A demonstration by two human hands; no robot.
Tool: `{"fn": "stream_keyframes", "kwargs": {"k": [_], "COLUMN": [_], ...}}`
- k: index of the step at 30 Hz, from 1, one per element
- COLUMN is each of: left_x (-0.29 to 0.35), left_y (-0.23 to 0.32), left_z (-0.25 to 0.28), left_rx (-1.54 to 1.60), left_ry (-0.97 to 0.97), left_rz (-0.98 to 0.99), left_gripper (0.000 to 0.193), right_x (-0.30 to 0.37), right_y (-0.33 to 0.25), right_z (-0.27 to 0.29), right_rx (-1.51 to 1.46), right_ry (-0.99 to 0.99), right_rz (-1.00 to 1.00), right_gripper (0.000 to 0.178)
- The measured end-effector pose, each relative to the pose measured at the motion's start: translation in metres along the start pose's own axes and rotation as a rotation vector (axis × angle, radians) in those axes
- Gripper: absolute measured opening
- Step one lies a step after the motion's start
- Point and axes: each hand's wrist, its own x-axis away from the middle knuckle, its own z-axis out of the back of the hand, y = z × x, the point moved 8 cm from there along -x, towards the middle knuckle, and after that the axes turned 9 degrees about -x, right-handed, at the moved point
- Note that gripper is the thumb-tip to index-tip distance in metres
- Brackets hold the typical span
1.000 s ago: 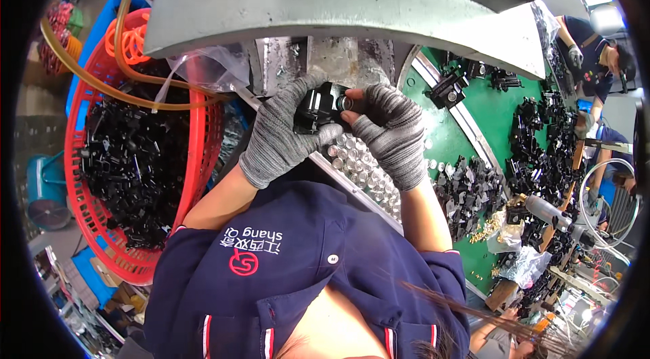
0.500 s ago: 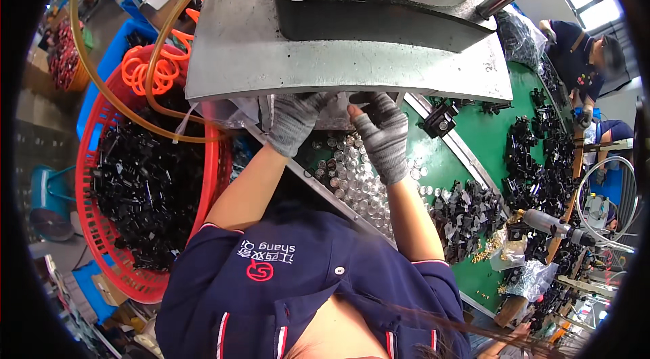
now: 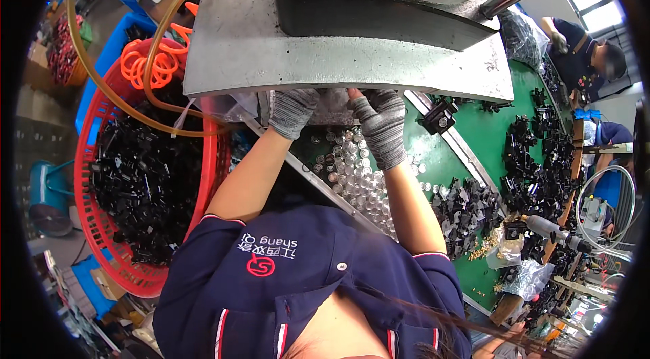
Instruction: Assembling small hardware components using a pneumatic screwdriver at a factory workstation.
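Both hands, in grey knit gloves, reach under the front edge of a thick metal machine plate (image 3: 345, 68). My left hand (image 3: 293, 114) has its fingers hidden by the plate, so what it holds does not show. To its right, my right hand (image 3: 382, 127) points its bare thumb tip up toward the plate edge, while its other fingers are out of sight. Between the hands, a grey metal block (image 3: 333, 107) shows in part below the plate. Many small clear-and-silver round parts (image 3: 355, 173) lie piled on the green table just below my right hand.
A red basket (image 3: 82, 186) full of black parts stands at left, with a yellowish hose (image 3: 115, 98) and an orange coiled hose (image 3: 152, 64) above. Black parts (image 3: 467, 213) cover areas of the green table (image 3: 433, 156). A power screwdriver (image 3: 545, 227) lies right. A co-worker (image 3: 582, 54) sits at far right.
Both hands have moved a little farther up under the plate, hiding more of the fingers. The dark piece seen by my right fingers is now out of sight.
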Motion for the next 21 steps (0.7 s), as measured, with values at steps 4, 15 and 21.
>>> {"fn": "stream_keyframes", "kwargs": {"k": [4, 15, 21], "left_x": [-0.002, -0.003, -0.007], "left_y": [0.001, -0.005, -0.010], "left_z": [-0.002, 0.003, 0.022], "left_rx": [-0.006, 0.139, 0.591], "left_ry": [-0.089, -0.054, 0.081], "left_rz": [0.013, 0.045, 0.047], "left_gripper": [0.052, 0.045, 0.044], "right_x": [-0.002, 0.000, 0.001], "right_y": [0.005, 0.021, 0.021], "right_z": [0.000, 0.003, 0.004], "right_rx": [-0.054, 0.045, 0.072], "right_ry": [-0.031, -0.023, -0.007], "right_rz": [-0.084, -0.152, 0.061], "right_gripper": [0.025, 0.027, 0.028]}}
